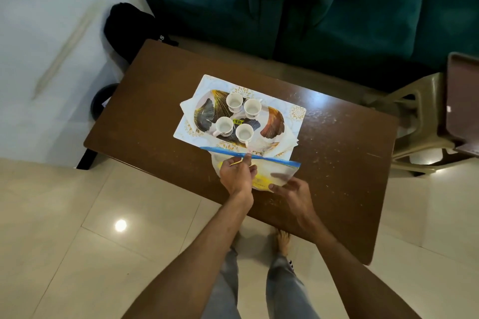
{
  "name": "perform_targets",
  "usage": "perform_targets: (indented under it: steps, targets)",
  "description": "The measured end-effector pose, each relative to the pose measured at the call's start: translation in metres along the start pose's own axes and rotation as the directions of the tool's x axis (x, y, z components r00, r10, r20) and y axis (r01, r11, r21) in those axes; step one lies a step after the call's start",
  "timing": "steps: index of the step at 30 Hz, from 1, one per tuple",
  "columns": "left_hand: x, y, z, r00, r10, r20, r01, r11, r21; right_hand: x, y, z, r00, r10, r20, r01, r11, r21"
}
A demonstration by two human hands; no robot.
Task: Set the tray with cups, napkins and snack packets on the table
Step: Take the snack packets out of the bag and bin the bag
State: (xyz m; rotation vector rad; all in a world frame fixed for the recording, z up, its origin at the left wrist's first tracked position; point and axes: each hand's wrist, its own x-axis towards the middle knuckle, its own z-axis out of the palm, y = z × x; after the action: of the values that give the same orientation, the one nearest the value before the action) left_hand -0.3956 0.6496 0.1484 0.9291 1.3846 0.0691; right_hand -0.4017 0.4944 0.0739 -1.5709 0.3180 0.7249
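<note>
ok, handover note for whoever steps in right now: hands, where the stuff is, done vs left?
Left hand: pinching the blue top edge of the snack packet.
Right hand: fingers on the packet's near right corner; grip not clear.
Packet: at the table's near side, partly over the napkins' near edge.
Tray: on the napkins, mid-table, with four empty cups upright in a cluster on its left half.
Done: napkins, tray and cups placed.
Left: put the packet in its final spot, probably the tray's free right half. Only one packet is visible.
</note>
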Motion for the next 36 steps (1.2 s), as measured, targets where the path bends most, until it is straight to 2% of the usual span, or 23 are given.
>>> perform_targets:
  steps: [2, 5, 6, 8, 10, 11, 14, 20, 22, 24, 26, 28, 30, 32, 34, 36]
  targets:
    - [-0.002, -0.001, -0.005, 1.000, 0.003, 0.008, -0.003, 1.000, -0.009, -0.005, -0.013, -0.003, 1.000, -0.001, 0.008, 0.001, 0.997, -0.076]
    - [-0.002, -0.002, -0.015, 1.000, 0.005, 0.014, -0.004, 0.998, -0.062, -0.013, -0.039, -0.005, 0.985, -0.168, -0.047, 0.153, 0.961, -0.228]
    - [-0.002, -0.002, -0.017, 1.000, 0.003, 0.018, -0.002, 0.997, -0.072, -0.013, -0.047, -0.005, 0.962, -0.258, -0.084, 0.217, 0.917, -0.335]
    - [-0.001, -0.003, -0.020, 1.000, 0.004, 0.020, -0.002, 0.997, -0.071, -0.009, -0.063, 0.000, 0.882, -0.462, -0.091, 0.327, 0.741, -0.586]
    - [-0.001, -0.004, -0.023, 1.000, 0.014, 0.018, -0.013, 0.998, -0.063, -0.004, -0.078, 0.010, 0.828, -0.557, 0.066, 0.416, 0.530, -0.739]
    - [0.000, -0.005, -0.024, 0.999, 0.021, 0.026, -0.020, 0.998, -0.064, -0.002, -0.087, 0.017, 0.832, -0.526, 0.175, 0.451, 0.459, -0.765]
    - [0.003, -0.005, -0.031, 0.997, 0.036, 0.062, -0.032, 0.998, -0.062, 0.002, -0.103, 0.040, 0.861, -0.345, 0.374, 0.493, 0.387, -0.779]
    - [0.008, -0.011, -0.053, 0.994, 0.078, 0.073, -0.073, 0.995, -0.069, 0.017, -0.102, 0.054, 0.896, -0.320, 0.309, 0.431, 0.452, -0.781]
    - [0.009, -0.014, -0.059, 0.992, 0.089, 0.091, -0.083, 0.995, -0.061, 0.016, -0.104, 0.056, 0.901, -0.238, 0.362, 0.433, 0.489, -0.757]
    - [0.009, -0.015, -0.062, 0.989, 0.089, 0.115, -0.079, 0.993, -0.084, 0.011, -0.102, 0.060, 0.883, -0.172, 0.437, 0.464, 0.463, -0.755]
    - [0.009, -0.017, -0.062, 0.987, 0.084, 0.138, -0.071, 0.993, -0.096, 0.008, -0.098, 0.064, 0.874, -0.181, 0.451, 0.482, 0.445, -0.755]
    - [0.008, -0.017, -0.062, 0.986, 0.081, 0.148, -0.069, 0.994, -0.083, 0.011, -0.095, 0.065, 0.889, -0.193, 0.415, 0.454, 0.475, -0.754]
    - [0.010, -0.016, -0.063, 0.986, 0.088, 0.142, -0.075, 0.993, -0.094, 0.013, -0.096, 0.066, 0.903, -0.174, 0.393, 0.423, 0.519, -0.742]
    - [0.012, -0.017, -0.065, 0.985, 0.102, 0.137, -0.087, 0.990, -0.115, 0.016, -0.097, 0.066, 0.919, -0.166, 0.357, 0.381, 0.607, -0.698]
    - [0.012, -0.017, -0.067, 0.982, 0.115, 0.150, -0.098, 0.989, -0.112, 0.016, -0.098, 0.064, 0.951, -0.170, 0.259, 0.299, 0.725, -0.620]
    - [0.012, -0.020, -0.069, 0.979, 0.118, 0.165, -0.105, 0.991, -0.088, 0.017, -0.099, 0.063, 0.968, -0.180, 0.175, 0.249, 0.783, -0.570]
